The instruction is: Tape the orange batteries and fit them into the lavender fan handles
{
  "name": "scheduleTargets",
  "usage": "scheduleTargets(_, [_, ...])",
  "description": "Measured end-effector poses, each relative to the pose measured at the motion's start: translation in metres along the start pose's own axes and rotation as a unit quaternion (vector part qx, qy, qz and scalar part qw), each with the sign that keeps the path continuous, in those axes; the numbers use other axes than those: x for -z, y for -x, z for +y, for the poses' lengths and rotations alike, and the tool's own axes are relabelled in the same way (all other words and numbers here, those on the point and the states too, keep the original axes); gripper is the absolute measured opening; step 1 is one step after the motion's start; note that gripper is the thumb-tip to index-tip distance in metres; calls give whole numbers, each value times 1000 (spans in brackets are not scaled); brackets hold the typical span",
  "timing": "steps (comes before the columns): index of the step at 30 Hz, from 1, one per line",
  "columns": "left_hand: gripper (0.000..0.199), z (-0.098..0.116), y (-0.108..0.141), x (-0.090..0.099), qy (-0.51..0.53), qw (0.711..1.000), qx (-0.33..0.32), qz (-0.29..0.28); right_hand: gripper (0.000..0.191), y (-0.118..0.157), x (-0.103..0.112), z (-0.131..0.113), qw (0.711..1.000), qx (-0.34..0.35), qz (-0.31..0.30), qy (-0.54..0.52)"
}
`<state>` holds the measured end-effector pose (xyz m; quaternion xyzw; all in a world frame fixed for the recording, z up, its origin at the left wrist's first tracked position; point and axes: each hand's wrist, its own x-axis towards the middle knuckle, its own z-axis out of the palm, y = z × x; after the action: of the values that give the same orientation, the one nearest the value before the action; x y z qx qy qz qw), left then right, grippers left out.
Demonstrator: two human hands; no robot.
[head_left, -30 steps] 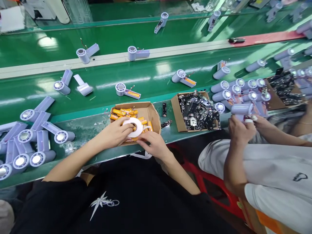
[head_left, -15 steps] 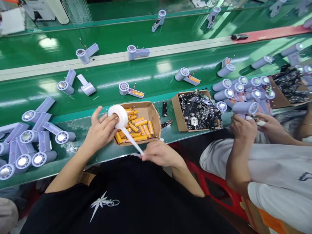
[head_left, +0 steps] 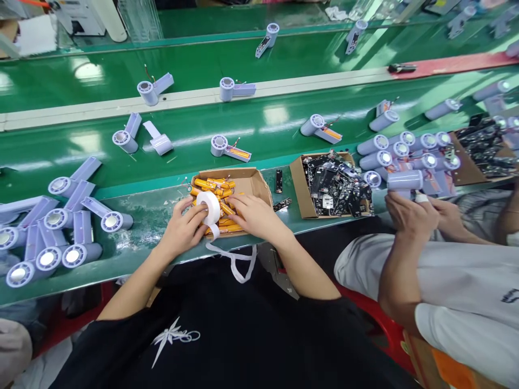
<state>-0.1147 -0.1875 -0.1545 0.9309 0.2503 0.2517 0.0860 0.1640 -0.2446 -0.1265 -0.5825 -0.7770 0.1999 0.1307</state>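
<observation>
A roll of white tape (head_left: 211,207) stands over the near-left part of a cardboard box (head_left: 259,189), gripped at its left side by the closed fingers of my left hand (head_left: 181,227). From the roll a loose strip of white tape (head_left: 239,273) hangs past the table edge in front of my black shirt. Orange battery packs (head_left: 214,186) with thin wires fill much of the box. My right hand (head_left: 257,216) reaches over the box's near side, fingers stretched out and tips among the packs. Nothing shows gripped in it.
Light purple tube-and-handle housings (head_left: 82,254) crowd the table's left end; others lie on the green belt (head_left: 178,119). Right of me stands a carton of black circuit boards (head_left: 332,186). Beyond it, a co-worker's hands (head_left: 413,216) hold a housing.
My right hand has let go of the tape's end and moved up onto the battery packs. The stretched strip now hangs slack. My left hand has lowered the roll toward the box.
</observation>
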Motion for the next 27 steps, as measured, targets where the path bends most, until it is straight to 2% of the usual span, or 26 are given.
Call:
scheduleTargets(5, [26, -2, 5, -2, -7, 1000, -7, 0, 36, -18, -13, -1, 994, -41, -43, 90])
scheduleTargets(11, [32, 1, 6, -6, 15, 1000, -7, 13, 49, -15, -16, 3, 994, -84, -8, 72])
scheduleTargets(19, [35, 2, 4, -8, 27, 999, -9, 19, 40, -24, -10, 1, 982, -142, -38, 115])
scheduleTargets(24, [31, 6, 3, -7, 14, 999, -15, 34, 27, -28, -16, 18, 993, -117, -17, 12])
scheduleTargets(26, [31, 6, 2, -6, 9, 999, -21, 35, 21, -25, -21, 26, 989, -109, 38, -90])
scheduleTargets(27, [33, 6, 3, -6, 8, 999, -24, 32, 24, -23, -22, 28, 977, -116, 81, -158])
